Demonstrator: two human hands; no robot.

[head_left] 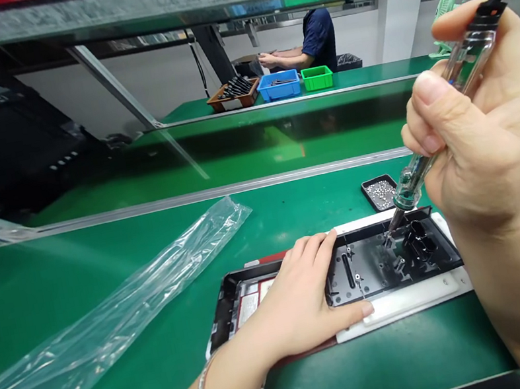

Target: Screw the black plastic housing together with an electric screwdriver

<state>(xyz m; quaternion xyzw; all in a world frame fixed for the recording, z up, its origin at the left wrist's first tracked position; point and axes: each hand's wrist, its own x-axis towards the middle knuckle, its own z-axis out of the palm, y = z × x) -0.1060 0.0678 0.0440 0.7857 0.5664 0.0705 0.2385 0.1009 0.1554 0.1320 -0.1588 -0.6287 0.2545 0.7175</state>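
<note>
My right hand [481, 135] gripped the clear-handled electric screwdriver [436, 136] — tip slanting down-left onto the long black plastic panel [382, 260], which my flat, open left hand [303, 301] pinned to the bench.

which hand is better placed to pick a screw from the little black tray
Left. The right hand grips the screwdriver, its tip on the black panel; the left hand lies flat and free, though farther from the tray.

left hand [303, 297]: flat on black panel [382, 260] | right hand [481, 135]: grips screwdriver [436, 136], tip on panel
</note>
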